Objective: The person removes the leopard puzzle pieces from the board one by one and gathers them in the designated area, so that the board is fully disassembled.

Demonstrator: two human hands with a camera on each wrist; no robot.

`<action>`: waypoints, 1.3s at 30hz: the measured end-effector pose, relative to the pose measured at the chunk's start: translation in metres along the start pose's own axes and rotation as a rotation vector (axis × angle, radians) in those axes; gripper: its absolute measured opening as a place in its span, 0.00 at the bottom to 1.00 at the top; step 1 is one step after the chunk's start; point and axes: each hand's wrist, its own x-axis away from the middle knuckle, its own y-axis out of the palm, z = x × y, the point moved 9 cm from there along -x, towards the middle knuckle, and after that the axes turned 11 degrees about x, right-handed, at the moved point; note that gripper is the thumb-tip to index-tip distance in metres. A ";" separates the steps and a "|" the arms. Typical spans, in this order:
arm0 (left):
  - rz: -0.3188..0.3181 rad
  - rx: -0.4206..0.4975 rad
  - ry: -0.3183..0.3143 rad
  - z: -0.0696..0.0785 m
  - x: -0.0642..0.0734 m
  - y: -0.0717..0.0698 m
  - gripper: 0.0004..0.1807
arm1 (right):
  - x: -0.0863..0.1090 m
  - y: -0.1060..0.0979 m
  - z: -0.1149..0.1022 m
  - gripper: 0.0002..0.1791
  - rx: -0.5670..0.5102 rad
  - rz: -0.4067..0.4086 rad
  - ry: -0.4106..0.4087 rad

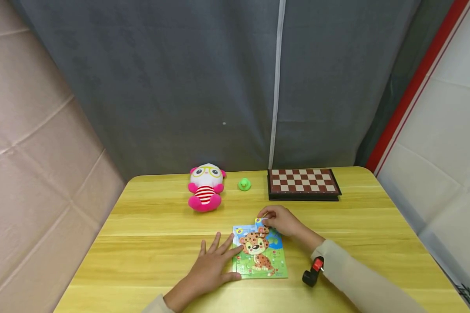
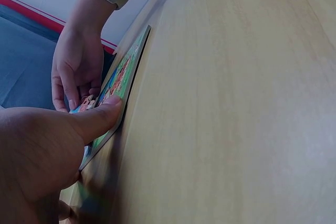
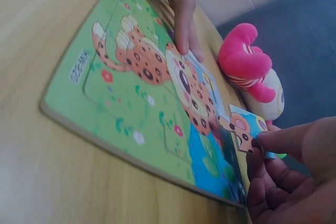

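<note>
A leopard jigsaw puzzle (image 1: 262, 263) in a flat square board lies on the table. My right hand (image 1: 281, 221) pinches a puzzle piece (image 3: 245, 129) between thumb and fingers at the board's far edge; the piece shows a spotted ear on blue and is tilted above the board in the right wrist view. My left hand (image 1: 213, 266) lies with fingers spread at the board's left side. Its thumb (image 2: 107, 113) rests on the near edge and a fingertip touches the picture. Whether the piece touches the board cannot be told.
Behind the puzzle sit a pink and white panda plush (image 1: 205, 189), a small green duck toy (image 1: 244, 184) and a brown-and-white checkered board box (image 1: 303, 182). A grey curtain (image 1: 196, 87) hangs at the table's (image 1: 141, 243) far edge. A black device is strapped on the right wrist.
</note>
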 end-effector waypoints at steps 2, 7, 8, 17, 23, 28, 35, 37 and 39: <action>-0.001 0.002 -0.001 0.000 0.000 0.000 0.43 | 0.001 -0.005 0.004 0.07 0.005 0.001 -0.001; -0.001 0.002 -0.003 0.000 0.000 -0.001 0.43 | 0.003 -0.016 0.013 0.08 0.003 0.000 0.002; -0.001 0.002 -0.003 0.000 0.000 -0.001 0.43 | 0.004 -0.019 0.015 0.08 0.006 0.002 0.003; -0.003 0.010 -0.007 0.001 0.001 -0.002 0.43 | 0.009 -0.037 0.033 0.09 0.039 0.031 0.011; -0.003 0.011 -0.003 0.002 0.002 -0.001 0.43 | 0.015 -0.047 0.042 0.09 0.069 0.045 0.013; 0.000 0.009 -0.005 0.001 0.003 0.000 0.43 | 0.019 -0.056 0.049 0.09 0.108 0.068 0.033; -0.003 0.002 -0.006 0.000 0.002 0.000 0.43 | 0.023 -0.065 0.056 0.09 0.145 0.099 0.028; -0.004 0.001 -0.006 0.000 0.002 0.000 0.43 | 0.023 -0.067 0.059 0.09 0.159 0.108 0.025; -0.004 0.002 -0.007 0.001 0.002 0.000 0.43 | 0.023 -0.067 0.060 0.09 0.169 0.115 0.015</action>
